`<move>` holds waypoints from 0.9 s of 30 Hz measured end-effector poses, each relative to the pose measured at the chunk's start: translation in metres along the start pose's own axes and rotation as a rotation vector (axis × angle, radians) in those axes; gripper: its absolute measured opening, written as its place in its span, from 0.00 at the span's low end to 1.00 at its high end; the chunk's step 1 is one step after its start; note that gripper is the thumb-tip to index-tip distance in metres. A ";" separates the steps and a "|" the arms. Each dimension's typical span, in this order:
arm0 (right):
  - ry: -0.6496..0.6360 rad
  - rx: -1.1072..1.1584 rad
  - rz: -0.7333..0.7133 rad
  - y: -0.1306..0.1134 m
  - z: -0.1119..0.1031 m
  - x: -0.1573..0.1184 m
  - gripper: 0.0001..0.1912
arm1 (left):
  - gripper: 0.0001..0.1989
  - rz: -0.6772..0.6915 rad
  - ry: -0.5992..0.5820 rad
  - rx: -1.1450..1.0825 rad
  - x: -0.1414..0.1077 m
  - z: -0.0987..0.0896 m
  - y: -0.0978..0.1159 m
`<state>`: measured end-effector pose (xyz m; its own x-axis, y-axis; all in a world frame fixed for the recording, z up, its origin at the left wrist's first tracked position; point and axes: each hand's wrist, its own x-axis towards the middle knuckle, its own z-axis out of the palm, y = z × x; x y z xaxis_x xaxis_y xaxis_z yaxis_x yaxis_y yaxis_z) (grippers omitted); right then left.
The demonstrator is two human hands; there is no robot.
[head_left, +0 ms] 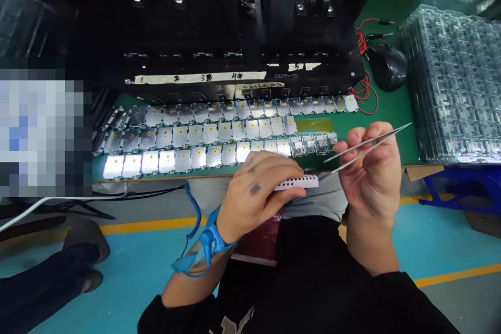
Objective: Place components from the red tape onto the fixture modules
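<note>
My left hand (260,188), with a blue wrist strap (209,242) at the wrist, pinches a white strip with rows of black dots (299,182) between thumb and fingers. It is just off the table's front edge, below the rows of boards. In my right hand (371,172), raised to the right of the strip, are metal tweezers (368,144). Their arms spread at the lower left and meet at the upper right. Several small circuit boards with silver shields (198,158) lie in three rows on the green table, nearest to my left hand.
A black test fixture (188,75) with numbered tape stands behind the boards. To the right are a black mouse (388,67), red wires (362,43) and stacked clear plastic trays (457,88). A blue stool (450,193) stands at right; another person's legs (50,282) show at lower left.
</note>
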<state>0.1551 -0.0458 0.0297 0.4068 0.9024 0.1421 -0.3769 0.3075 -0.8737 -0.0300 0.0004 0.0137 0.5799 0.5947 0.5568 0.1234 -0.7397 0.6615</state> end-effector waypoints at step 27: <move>-0.053 -0.250 -0.424 -0.004 0.017 -0.035 0.18 | 0.05 0.030 0.050 -0.057 0.001 0.008 0.011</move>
<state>0.1286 -0.0736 0.0358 0.4363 0.7294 0.5269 0.0265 0.5749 -0.8178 -0.0220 -0.0093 0.0173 0.5417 0.5888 0.5999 0.0597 -0.7388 0.6712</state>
